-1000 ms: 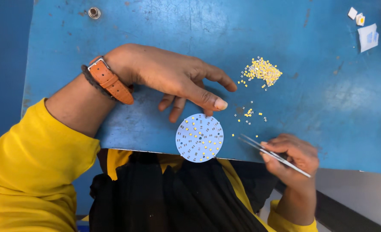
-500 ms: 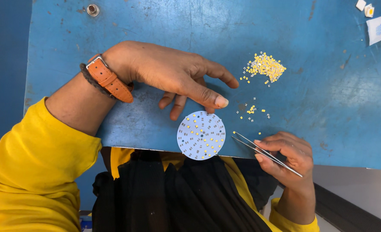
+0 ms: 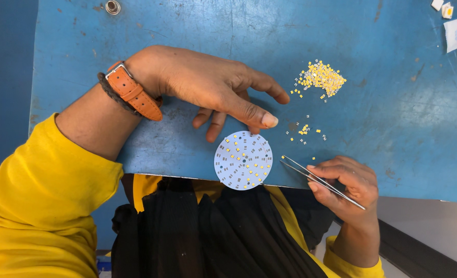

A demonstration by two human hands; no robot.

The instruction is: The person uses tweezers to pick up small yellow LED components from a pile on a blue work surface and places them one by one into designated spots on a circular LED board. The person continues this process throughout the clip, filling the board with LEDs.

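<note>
Blue worn table, bearing one round white disc dotted with small yellow chips, lying at the near edge and overhanging it slightly. Left hand, orange watch strap on the wrist, rests palm down on the table with fingers loosely spread, forefinger tip just beside the disc's upper rim; right hand has thumb and fingers pinched on thin metal tweezers, whose tips point toward the disc's right edge, just short of it. Heap of tiny yellow chips lies further back, a few strays scattered between heap and tweezers.
</note>
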